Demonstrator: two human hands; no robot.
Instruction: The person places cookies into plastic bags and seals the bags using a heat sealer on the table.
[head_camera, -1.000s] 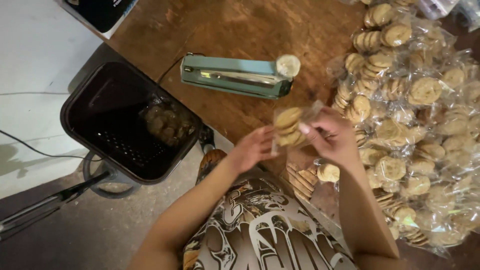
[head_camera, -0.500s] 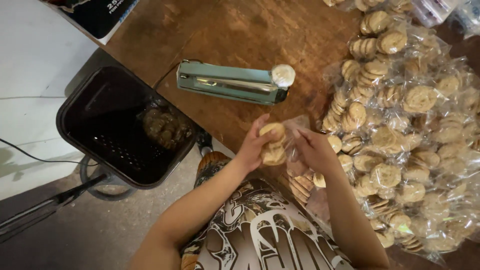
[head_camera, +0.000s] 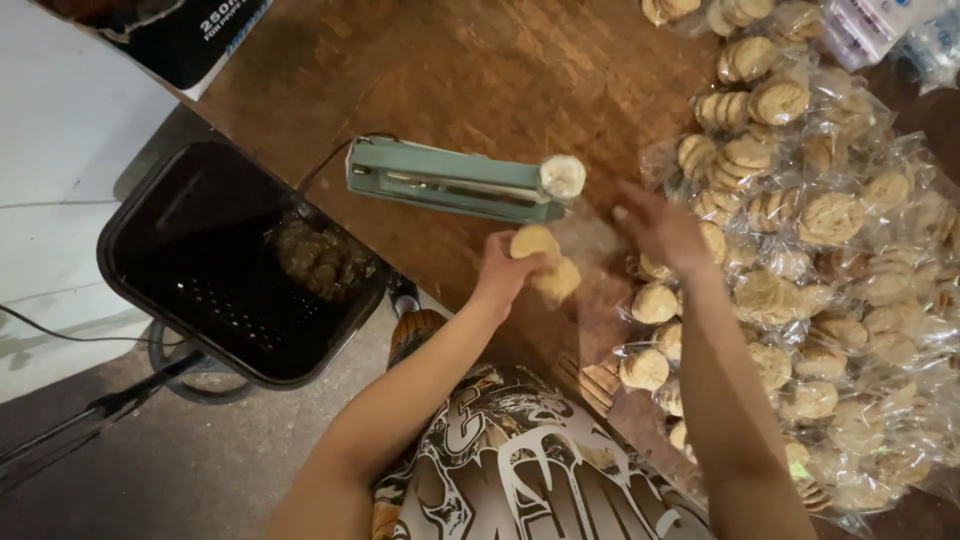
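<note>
Moved apart now: half a second back both hands sat together on one clear bag of cookies (head_camera: 545, 265); now only the left hand (head_camera: 500, 275) grips it, fingers curled round the bottom, near the front edge of the table (head_camera: 470, 70), just below the green sealer (head_camera: 450, 182). Right hand (head_camera: 665, 225) lifted away to the right, fingers loose and spread, maybe still pinching the bag's open top. Hard to tell, too blurry. Looks like filling is done and the open end is getting lined up with the sealer's round knob end.

Farther out: big pile of packed cookie bags (head_camera: 820, 250) along the right side of the table. Black bin (head_camera: 230, 270) off the left edge, brown bits inside, too dark to name. Pile cut off at the right and top. Bag's open mouth hard to see.
</note>
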